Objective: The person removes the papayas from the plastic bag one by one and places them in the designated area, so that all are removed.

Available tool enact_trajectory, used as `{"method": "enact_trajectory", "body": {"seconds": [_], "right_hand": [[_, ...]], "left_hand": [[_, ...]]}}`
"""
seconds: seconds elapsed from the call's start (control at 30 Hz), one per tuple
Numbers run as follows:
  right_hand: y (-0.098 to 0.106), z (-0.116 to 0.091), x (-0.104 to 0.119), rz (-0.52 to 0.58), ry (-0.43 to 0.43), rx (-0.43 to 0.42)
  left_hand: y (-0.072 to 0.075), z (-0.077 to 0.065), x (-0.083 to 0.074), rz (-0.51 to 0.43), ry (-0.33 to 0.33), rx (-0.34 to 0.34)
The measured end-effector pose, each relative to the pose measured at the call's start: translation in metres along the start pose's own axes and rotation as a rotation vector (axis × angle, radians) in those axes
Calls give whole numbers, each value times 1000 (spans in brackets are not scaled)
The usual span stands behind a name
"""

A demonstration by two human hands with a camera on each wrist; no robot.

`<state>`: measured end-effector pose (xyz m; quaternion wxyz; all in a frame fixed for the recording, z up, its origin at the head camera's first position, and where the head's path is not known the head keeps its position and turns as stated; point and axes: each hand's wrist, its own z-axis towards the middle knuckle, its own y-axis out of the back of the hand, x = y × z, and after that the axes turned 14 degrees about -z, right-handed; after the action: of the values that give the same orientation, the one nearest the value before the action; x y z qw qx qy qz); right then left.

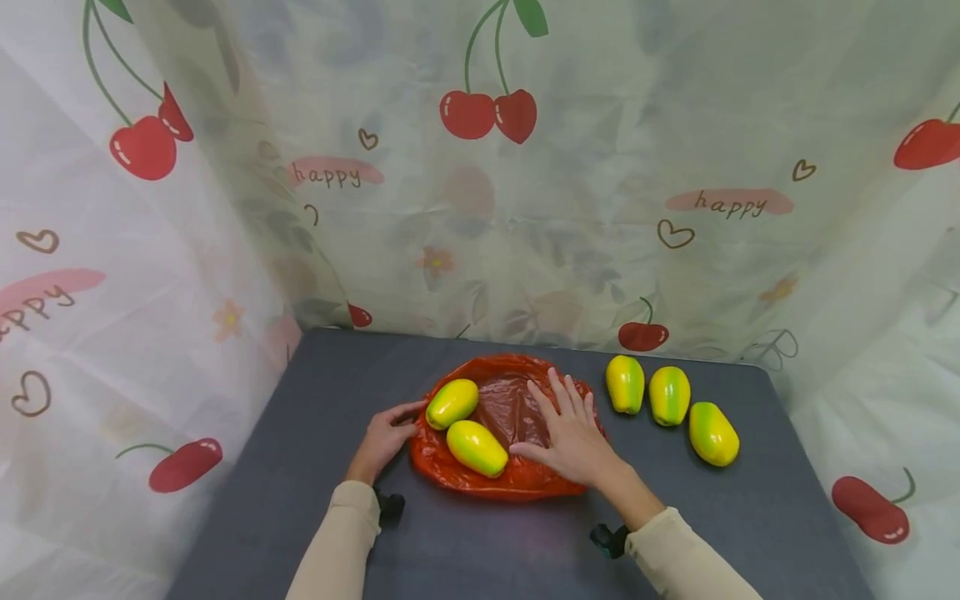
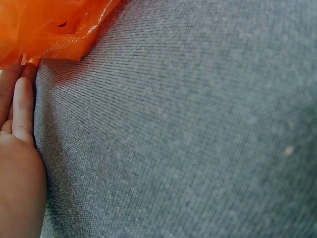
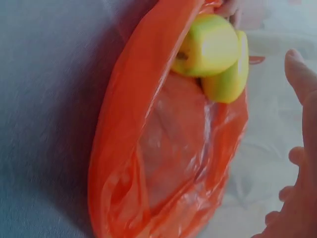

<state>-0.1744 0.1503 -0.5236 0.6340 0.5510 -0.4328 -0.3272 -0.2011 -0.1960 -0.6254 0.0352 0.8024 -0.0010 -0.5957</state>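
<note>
An orange-red plastic bag (image 1: 517,492) lies spread on the dark grey table, its mouth open upward and its rim rolled outward. Two yellow-green papayas (image 1: 477,448) rest inside at its left. At the left rim my left hand (image 1: 384,440) pinches the plastic; its fingertips are partly hidden by the bag in the left wrist view. Over the right part of the bag, my right hand (image 1: 577,442) is spread with straight fingers and holds nothing. In the right wrist view its fingers (image 3: 302,74) stand apart from the papayas (image 3: 210,47).
Three more papayas (image 1: 670,396) lie in a slanting row on the table (image 1: 315,392), to the right of the bag. A pale curtain (image 1: 570,250) with printed cherries hangs behind the table and along both sides.
</note>
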Motion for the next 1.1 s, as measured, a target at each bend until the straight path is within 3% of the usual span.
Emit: {"method": "enact_trajectory", "body": {"seconds": [0.37,0.67,0.87,1.1], "right_hand": [[-1,11,19,203,21,117],[-5,22,33,304,81,97],[-10,29,43,394,122,130],[-21,37,50,384,113,174]], "left_hand": [[-2,0,0,-8,-17,11],[-3,0,0,-4,-14,1],[-3,-1,-2,6,-4,-1],[-2,-1,-2,5,-13,1]]}}
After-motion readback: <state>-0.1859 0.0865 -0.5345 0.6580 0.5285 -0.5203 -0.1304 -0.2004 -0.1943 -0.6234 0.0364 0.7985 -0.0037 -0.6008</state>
